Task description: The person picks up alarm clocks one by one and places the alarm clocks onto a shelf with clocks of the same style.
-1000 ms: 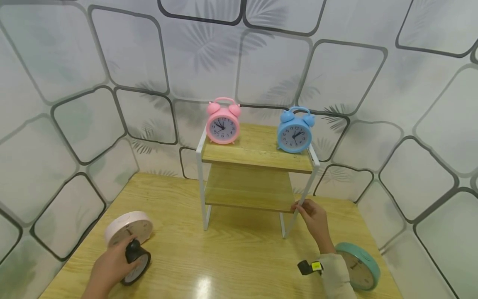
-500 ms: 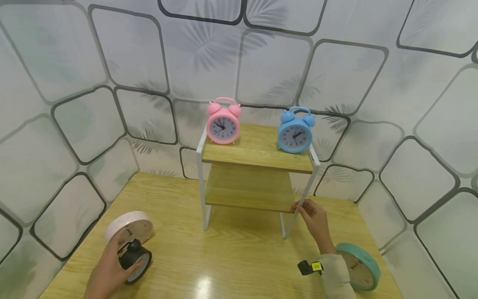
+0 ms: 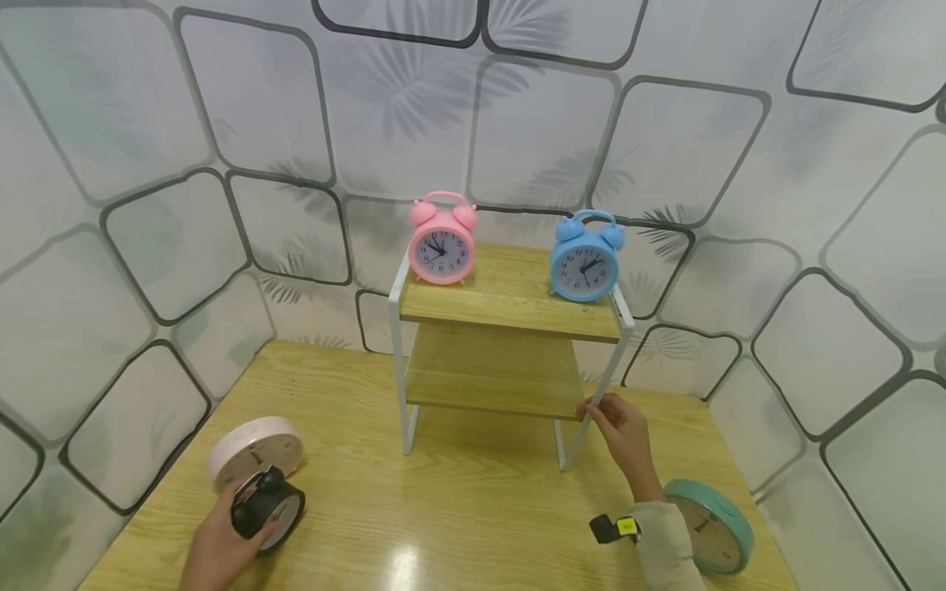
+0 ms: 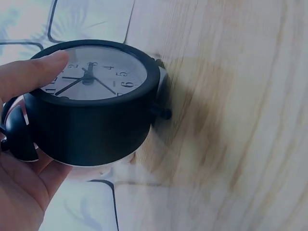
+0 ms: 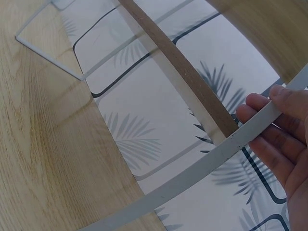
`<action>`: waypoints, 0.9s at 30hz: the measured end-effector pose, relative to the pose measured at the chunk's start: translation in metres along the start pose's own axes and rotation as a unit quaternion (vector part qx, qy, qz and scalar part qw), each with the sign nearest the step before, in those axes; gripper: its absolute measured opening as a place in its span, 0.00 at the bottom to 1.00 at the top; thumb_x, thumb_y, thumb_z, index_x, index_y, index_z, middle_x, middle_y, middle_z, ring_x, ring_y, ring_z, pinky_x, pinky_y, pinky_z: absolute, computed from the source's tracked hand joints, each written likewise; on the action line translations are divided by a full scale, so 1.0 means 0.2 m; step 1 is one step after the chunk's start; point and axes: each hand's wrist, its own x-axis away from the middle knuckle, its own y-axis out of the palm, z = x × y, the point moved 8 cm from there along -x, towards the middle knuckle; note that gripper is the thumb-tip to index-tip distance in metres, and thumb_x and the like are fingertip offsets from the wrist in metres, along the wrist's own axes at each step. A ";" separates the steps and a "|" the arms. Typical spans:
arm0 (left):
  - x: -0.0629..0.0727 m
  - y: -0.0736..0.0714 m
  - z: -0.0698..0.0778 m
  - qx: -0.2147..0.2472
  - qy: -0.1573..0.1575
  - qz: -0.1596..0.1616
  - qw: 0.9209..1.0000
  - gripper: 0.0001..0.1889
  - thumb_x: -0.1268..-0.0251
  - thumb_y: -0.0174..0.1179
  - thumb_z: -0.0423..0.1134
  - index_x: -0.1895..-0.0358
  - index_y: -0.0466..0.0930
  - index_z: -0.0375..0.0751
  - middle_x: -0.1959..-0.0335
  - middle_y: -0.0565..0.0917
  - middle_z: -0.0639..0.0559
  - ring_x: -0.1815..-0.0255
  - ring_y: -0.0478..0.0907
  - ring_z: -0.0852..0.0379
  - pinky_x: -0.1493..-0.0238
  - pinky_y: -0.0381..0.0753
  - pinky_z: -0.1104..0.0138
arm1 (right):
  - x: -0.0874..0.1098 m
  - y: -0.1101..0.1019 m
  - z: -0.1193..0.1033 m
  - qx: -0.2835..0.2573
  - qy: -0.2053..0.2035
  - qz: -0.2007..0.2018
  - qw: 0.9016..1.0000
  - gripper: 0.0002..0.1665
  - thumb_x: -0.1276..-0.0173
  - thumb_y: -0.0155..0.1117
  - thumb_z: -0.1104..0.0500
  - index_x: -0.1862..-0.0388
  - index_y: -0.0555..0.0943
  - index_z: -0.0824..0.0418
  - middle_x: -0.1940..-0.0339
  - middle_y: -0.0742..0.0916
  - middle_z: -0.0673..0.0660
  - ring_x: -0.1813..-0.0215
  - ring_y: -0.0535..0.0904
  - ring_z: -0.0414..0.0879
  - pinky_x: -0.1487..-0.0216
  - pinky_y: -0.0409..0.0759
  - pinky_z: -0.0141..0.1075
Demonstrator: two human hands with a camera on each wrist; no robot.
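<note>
Step in hand looks like handling the black twin-bell alarm clock (image 3: 270, 506), pinched by the left hand (image 3: 218, 543) near eight o'clock; the next move likely calls for a steady grip. At four, the right hand (image 3: 622, 427) pinches the two-tier rack (image 3: 510, 300), topped by a pink alarm clock (image 3: 442, 254) and blue alarm clock (image 3: 584, 271).

Pale walls (image 3: 547, 139) with rounded grey outlines and feathery leaf shapes border the far, left and right sides of a wood-grain table (image 3: 473, 517); bright glare (image 3: 402, 568) marks its near part.

Black clock (image 4: 91, 118) — white shelf frame (image 3: 400, 377)
</note>
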 end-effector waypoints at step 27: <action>0.18 0.17 -0.18 0.204 -0.227 0.155 0.939 0.40 0.52 0.71 0.32 0.35 0.58 0.33 0.66 0.61 0.92 0.66 0.61 0.94 0.63 0.60 0.92 | 0.00 0.00 0.01 -0.016 0.010 -0.002 1.000 0.03 0.39 0.58 0.77 0.66 0.78 0.77 0.69 0.83 0.75 0.66 0.84 0.32 0.60 0.79 0.20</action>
